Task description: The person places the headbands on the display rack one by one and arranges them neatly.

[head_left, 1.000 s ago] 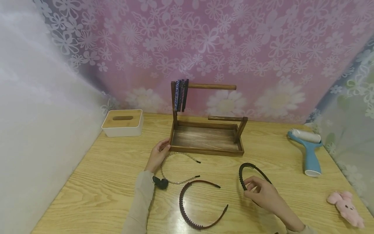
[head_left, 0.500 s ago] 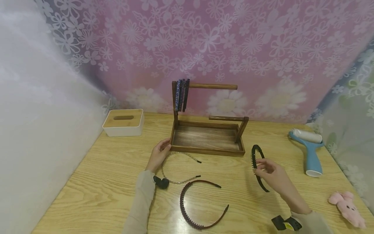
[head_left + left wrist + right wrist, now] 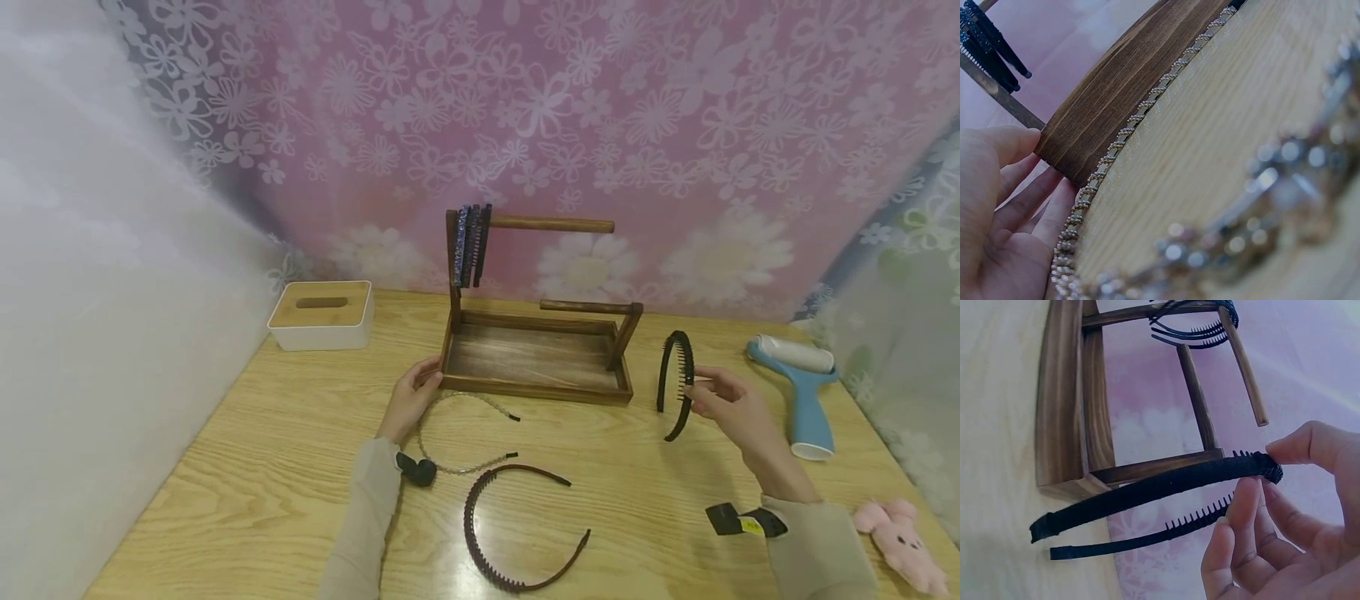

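Observation:
My right hand pinches a black toothed headband by its curved side, holding it upright right of the wooden rack, its two ends pointing down. In the right wrist view, thumb and fingers meet on the band. My left hand grips the rack's front left corner, thumb on the edge and fingers against its side. Beside that hand lies a beaded headband, partly blurred in the left wrist view. Nearer me on the table is a dark red toothed headband. Several headbands hang on the rack's upper bar.
The rack's lower bar stands out on the right post. A white tissue box with a wooden lid sits back left. On the right are a blue lint roller and a pink plush toy.
My right hand has lifted the black headband and carried it away from me and to the right, turning it upright with its ends down. My left hand stays at the rack's corner.

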`<state>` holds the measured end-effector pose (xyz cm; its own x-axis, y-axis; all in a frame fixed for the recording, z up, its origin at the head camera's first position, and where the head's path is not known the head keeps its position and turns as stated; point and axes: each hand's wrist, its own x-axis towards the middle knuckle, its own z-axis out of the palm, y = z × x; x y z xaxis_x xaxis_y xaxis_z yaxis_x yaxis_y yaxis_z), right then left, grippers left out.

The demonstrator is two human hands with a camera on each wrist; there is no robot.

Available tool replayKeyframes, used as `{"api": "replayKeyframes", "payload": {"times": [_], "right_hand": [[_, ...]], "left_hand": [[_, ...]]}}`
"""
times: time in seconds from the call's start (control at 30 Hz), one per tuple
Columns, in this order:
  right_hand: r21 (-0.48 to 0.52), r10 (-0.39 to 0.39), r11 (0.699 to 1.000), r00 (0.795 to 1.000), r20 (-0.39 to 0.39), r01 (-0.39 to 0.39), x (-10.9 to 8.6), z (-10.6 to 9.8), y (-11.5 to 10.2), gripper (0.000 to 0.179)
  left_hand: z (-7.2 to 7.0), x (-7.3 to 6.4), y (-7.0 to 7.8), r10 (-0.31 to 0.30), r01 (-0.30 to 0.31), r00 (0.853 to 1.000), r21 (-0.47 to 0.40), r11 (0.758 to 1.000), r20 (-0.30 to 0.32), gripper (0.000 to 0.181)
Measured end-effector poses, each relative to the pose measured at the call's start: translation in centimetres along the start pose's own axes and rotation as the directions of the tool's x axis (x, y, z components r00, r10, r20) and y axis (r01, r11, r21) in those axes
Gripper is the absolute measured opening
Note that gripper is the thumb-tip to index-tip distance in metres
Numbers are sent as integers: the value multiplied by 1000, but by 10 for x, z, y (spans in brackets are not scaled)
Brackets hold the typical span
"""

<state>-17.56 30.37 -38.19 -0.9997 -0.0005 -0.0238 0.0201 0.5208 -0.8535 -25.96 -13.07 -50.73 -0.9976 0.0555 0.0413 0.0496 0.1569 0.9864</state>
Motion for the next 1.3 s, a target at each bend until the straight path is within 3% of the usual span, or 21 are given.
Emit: {"api": "replayKeyframes", "payload": {"times": [0.13,0.33,0.5,0.77,0.93,1.07,1.3], "right_hand": [[19,22,1000,1000,3,-22,15,-2,-8,62],[76,3,997,998,-57,1,31,-4,-25,58],[178,-34,983,998,-59,44,42,-8,-37,49],[236,-38,970,998,-53,49,57,-6,-59,60],[344,-13,938,998,-54,31,65,-3,-74,60],[354,-13,935,999,-40,26,75,-2,-87,63],[342,-22,939,999,-24,30,88,2,-103,66]], "left_hand": [[-1,-3,7,-6,6,1000,-9,1000,22,43],[-3,-13,28,-2,2,999,1,1000,46,44],[-3,-15,30,2,-1,999,-10,1000,44,43],[-3,-14,28,1,-1,999,-14,1000,32,43],[-1,-8,18,-4,4,1000,-15,1000,18,43],[0,0,2,-5,5,1000,-24,1000,-3,42],[-1,1,-2,10,-10,1000,-8,1000,-2,41]]}}
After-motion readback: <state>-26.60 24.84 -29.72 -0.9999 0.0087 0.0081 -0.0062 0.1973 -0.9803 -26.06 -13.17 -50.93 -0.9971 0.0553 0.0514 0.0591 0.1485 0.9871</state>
